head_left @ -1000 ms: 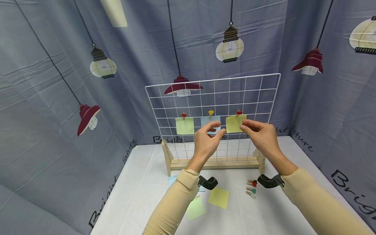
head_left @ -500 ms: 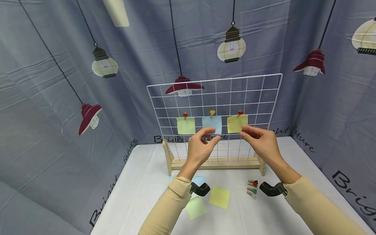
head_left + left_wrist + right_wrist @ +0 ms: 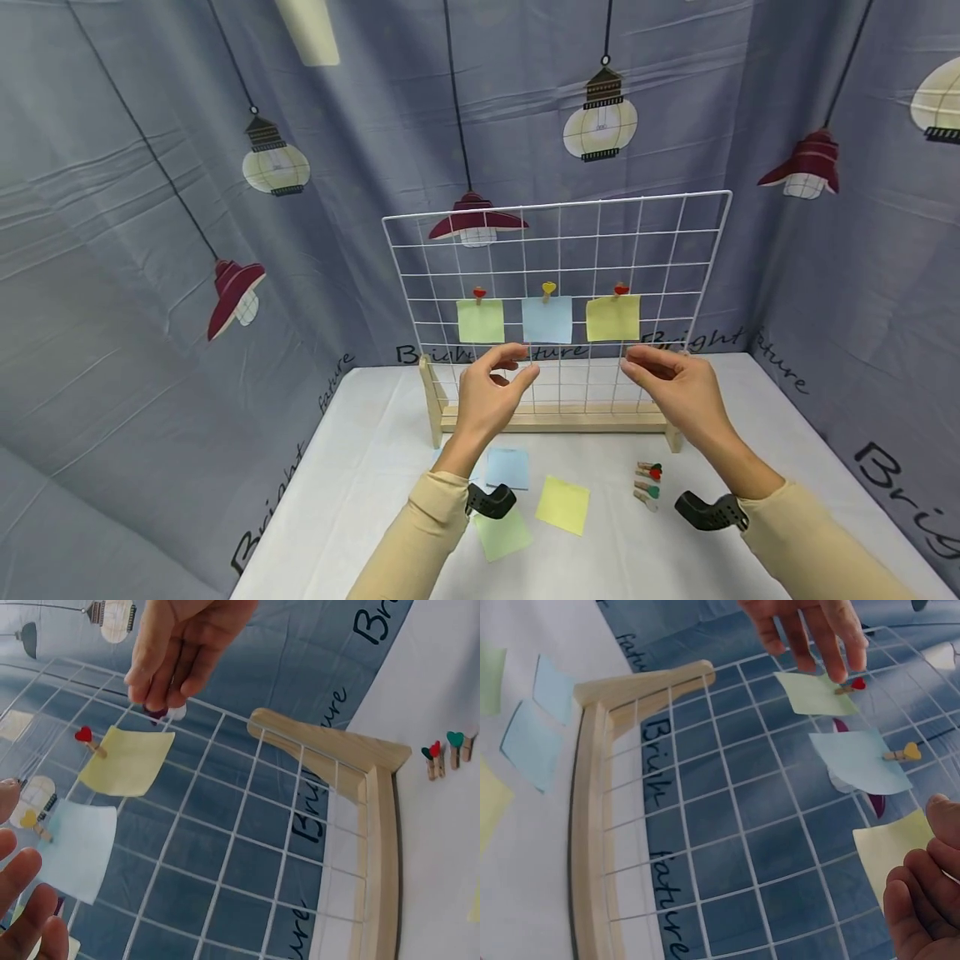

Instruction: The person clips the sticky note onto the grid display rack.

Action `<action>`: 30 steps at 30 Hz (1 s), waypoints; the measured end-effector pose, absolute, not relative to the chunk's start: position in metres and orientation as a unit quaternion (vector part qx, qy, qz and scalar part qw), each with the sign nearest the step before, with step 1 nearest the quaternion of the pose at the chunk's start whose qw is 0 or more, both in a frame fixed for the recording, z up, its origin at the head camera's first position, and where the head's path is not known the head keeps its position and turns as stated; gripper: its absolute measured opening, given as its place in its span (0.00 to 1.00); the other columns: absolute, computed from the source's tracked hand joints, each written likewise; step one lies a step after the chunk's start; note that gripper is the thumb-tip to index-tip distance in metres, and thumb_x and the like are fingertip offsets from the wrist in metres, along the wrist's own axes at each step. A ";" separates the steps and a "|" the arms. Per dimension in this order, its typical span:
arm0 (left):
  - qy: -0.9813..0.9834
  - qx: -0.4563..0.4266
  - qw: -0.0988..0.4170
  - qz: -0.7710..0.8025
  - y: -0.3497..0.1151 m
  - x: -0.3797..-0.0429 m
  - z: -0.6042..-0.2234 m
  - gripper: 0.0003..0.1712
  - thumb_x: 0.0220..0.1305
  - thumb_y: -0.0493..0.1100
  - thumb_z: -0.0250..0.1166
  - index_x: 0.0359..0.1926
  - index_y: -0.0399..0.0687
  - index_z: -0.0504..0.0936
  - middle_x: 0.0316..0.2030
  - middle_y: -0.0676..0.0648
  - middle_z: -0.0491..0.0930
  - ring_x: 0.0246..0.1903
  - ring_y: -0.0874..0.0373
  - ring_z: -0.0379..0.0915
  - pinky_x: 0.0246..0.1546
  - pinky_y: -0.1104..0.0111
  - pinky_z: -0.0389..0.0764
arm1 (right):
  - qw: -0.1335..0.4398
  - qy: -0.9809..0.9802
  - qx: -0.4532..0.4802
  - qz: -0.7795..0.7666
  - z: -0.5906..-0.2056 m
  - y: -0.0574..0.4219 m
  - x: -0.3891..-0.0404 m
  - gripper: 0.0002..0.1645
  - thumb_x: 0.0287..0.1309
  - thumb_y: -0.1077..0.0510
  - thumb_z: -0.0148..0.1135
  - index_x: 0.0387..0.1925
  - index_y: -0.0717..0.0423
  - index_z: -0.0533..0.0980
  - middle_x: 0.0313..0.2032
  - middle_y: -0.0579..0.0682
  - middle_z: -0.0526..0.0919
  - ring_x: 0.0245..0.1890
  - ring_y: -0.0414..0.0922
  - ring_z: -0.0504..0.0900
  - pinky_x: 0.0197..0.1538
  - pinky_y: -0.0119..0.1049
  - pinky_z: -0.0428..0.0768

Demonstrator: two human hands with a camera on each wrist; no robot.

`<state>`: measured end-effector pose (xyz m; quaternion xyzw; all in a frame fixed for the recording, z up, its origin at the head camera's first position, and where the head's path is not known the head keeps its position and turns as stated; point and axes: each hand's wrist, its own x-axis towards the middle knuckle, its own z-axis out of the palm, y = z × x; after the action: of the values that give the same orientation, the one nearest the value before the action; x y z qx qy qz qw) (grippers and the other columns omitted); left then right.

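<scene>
A white wire grid panel (image 3: 558, 271) carries three sticky notes, each hung by a small heart clothespin. From left to right they are a green note (image 3: 481, 322) under a red heart, a blue note (image 3: 547, 320) under a yellow heart (image 3: 549, 288), and a yellow note (image 3: 613, 318) under a red heart (image 3: 622, 289). My left hand (image 3: 489, 396) hovers before the panel, below the green and blue notes, thumb apart from the fingers. Below the yellow note is my right hand (image 3: 678, 392), fingers loosely bent and holding nothing.
The panel stands in a wooden base (image 3: 558, 418) on a white table (image 3: 337, 500). Loose blue (image 3: 508, 468), yellow (image 3: 563, 505) and green notes (image 3: 504, 535) lie in front. Several heart clothespins (image 3: 648, 483) lie at right. A lamp-print curtain (image 3: 337, 267) surrounds the table.
Both hands have drawn down and back from the notes. My left hand has moved left, uncovering the hung blue note, and my right hand has come away from the yellow one.
</scene>
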<state>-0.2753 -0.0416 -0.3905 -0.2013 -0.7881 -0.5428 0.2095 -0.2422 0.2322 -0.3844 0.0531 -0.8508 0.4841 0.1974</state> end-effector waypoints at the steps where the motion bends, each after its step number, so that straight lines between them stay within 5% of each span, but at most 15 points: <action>1: -0.789 -0.200 0.209 -0.542 -0.043 -0.274 -0.392 0.15 0.64 0.50 0.73 0.52 0.58 0.87 0.48 0.53 0.88 0.47 0.53 0.82 0.42 0.59 0.84 | 0.196 -0.851 0.052 0.484 -0.386 0.233 -0.241 0.29 0.68 0.44 0.67 0.62 0.58 0.80 0.54 0.60 0.87 0.39 0.16 0.77 0.42 0.14 0.77; 10: -0.790 -0.219 0.203 -0.536 -0.060 -0.267 -0.404 0.17 0.65 0.49 0.73 0.54 0.56 0.86 0.50 0.49 0.87 0.47 0.55 0.82 0.43 0.52 0.84 | 0.177 -0.855 0.047 0.485 -0.407 0.238 -0.229 0.29 0.68 0.46 0.67 0.62 0.59 0.80 0.54 0.61 0.87 0.39 0.17 0.78 0.42 0.16 0.78; 19: -0.788 -0.224 0.185 -0.543 -0.080 -0.261 -0.412 0.20 0.64 0.46 0.74 0.57 0.59 0.84 0.53 0.51 0.86 0.49 0.57 0.81 0.43 0.65 0.82 | 0.161 -0.874 0.037 0.457 -0.417 0.246 -0.221 0.29 0.67 0.44 0.68 0.62 0.57 0.80 0.54 0.60 0.86 0.40 0.19 0.77 0.41 0.17 0.78; 27: -0.795 -0.210 0.189 -0.537 -0.103 -0.256 -0.419 0.22 0.63 0.46 0.75 0.58 0.60 0.84 0.54 0.49 0.86 0.49 0.56 0.82 0.45 0.60 0.82 | 0.143 -0.889 0.025 0.435 -0.427 0.257 -0.214 0.31 0.68 0.41 0.66 0.63 0.57 0.80 0.58 0.61 0.85 0.53 0.56 0.86 0.41 0.20 0.79; 30: -0.799 -0.194 0.185 -0.538 -0.111 -0.254 -0.423 0.22 0.63 0.46 0.75 0.58 0.62 0.84 0.54 0.51 0.86 0.49 0.57 0.82 0.45 0.61 0.82 | 0.143 -0.889 0.023 0.434 -0.432 0.262 -0.211 0.31 0.68 0.41 0.66 0.62 0.57 0.80 0.58 0.62 0.84 0.48 0.44 0.87 0.40 0.21 0.79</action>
<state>-0.2545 -0.1113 -0.4232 -0.1944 -0.7990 -0.5380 0.1855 -0.2113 0.2617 -0.4317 0.0226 -0.8893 0.4337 0.1431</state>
